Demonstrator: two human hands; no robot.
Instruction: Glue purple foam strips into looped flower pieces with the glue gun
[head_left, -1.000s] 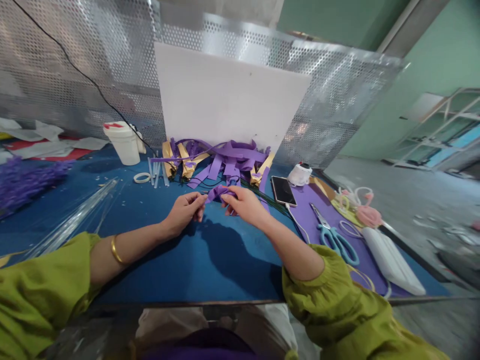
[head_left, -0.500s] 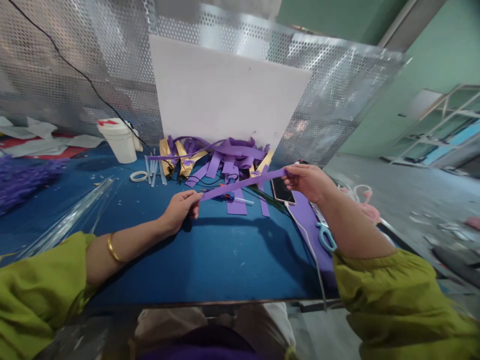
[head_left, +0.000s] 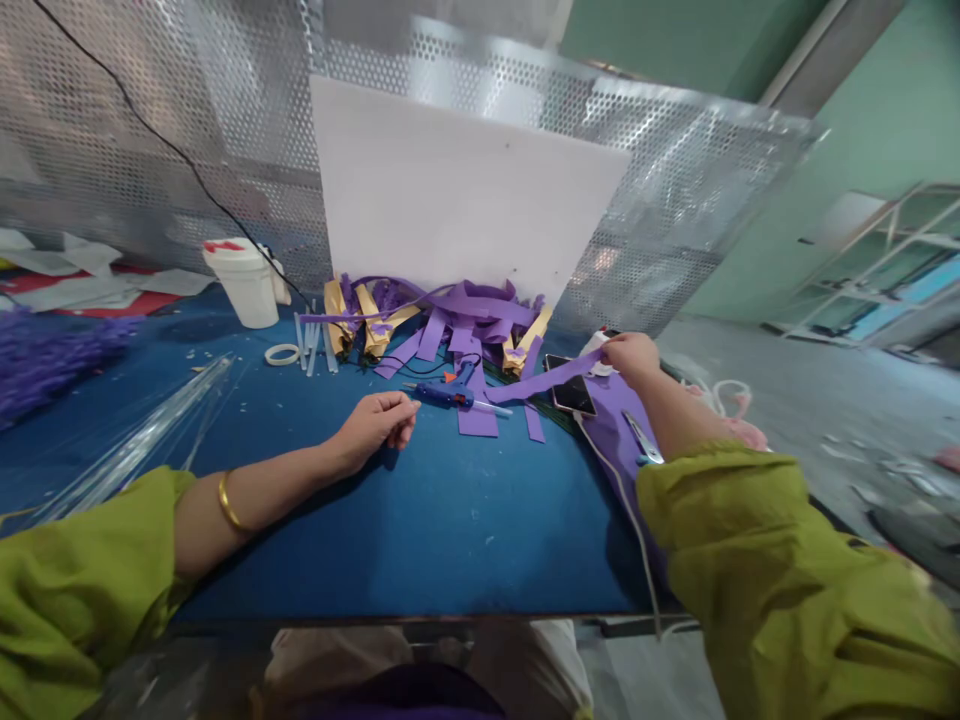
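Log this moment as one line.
left hand: curled, near blue plastic glue gun | right hand: holding long flat purple strip by one end | rest: black-screened phone, white rectangular board

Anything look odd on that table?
A few things: a white cable runs from the phone over the front edge of the table, where it might snag; the purple strip in the right hand appears to cross the phone; white scraps lie scattered like litter left of the glue sticks.

A craft workshop — glue gun (head_left: pixel 448 394), scissors (head_left: pixel 642 438), purple strips (head_left: pixel 463 332).
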